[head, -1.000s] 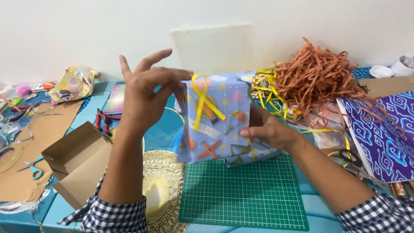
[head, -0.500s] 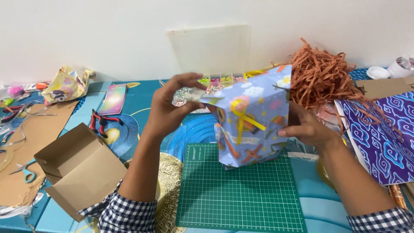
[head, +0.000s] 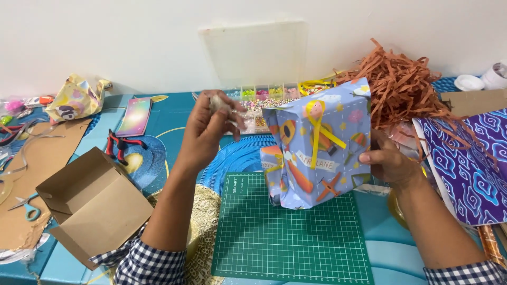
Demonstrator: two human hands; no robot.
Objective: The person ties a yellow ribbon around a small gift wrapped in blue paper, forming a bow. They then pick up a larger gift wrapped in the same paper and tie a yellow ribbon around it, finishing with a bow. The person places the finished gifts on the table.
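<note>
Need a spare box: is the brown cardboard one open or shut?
Open: the cardboard box has its flap folded back, bare inside showing.

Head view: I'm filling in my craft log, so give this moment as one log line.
left hand: raised, off parcel | right hand: holding gift-wrapped parcel by its side | parcel: tilted over green cutting mat | open cardboard box: left

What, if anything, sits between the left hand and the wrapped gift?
Nothing visible. The left hand is raised beside the wrapped gift, apart from it, with only open air over the blue table between. The right hand grips the gift's far side.
</note>
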